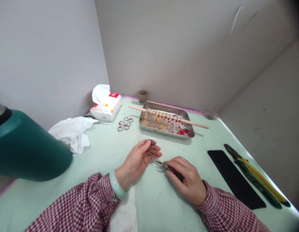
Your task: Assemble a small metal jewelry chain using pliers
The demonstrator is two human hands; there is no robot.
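Observation:
My left hand (139,158) is palm up over the pale green table, its fingertips pinched on a short beaded chain (151,153) that hangs down. Just to its right, my right hand (187,178) is closed round the handles of small pliers (167,167), whose jaws point left toward the chain's lower end. Both sleeves are red-and-white check, and a pale green bangle (117,187) sits on my left wrist.
Behind the hands is a metal tray (166,124) of gold and red beads with a wooden dowel (168,116) across it. Several bead rings (124,124), a tissue pack (106,106), crumpled tissue (72,132), a small cup (142,95), a teal bottle (26,151), a black strip (234,178) and yellow-handled cutters (255,177) surround them.

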